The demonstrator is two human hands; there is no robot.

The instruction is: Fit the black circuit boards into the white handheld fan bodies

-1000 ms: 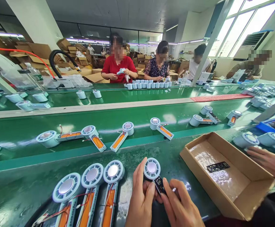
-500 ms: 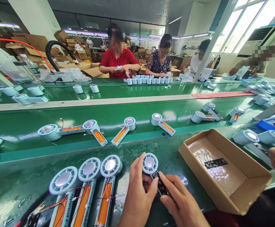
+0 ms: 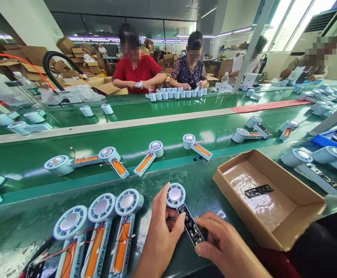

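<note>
- Near left, on the green bench point(image 3: 26, 231): three pale-blue plastic handheld fan bodies with round silver-centred heads point(image 3: 100, 208) lie side by side, handles toward the viewer, orange inserts and red wires exposed. Open side up, judged so the wiring stays reachable. Grey lettering runs along the handles; too small to read with certainty.
- Left hand point(image 3: 159, 235): grip clamped on the neck of a fourth pale-blue fan body with a dark circuit board in its handle point(image 3: 182, 210), thumb up beside the round head, steadying it just above the bench at near centre.
- Right hand point(image 3: 223, 247): fingertips pinched on the near end of the board, apparently holding it in line with the handle.
- Right: shallow brown cardboard tray with a glossy clear liner point(image 3: 301, 193), open toward the hands; one loose black circuit strip point(image 3: 258, 190) inside.
- Far, on the green conveyor belt point(image 3: 127, 139): a fan body with orange handle insert point(image 3: 149, 156); its print is unreadable.
</note>
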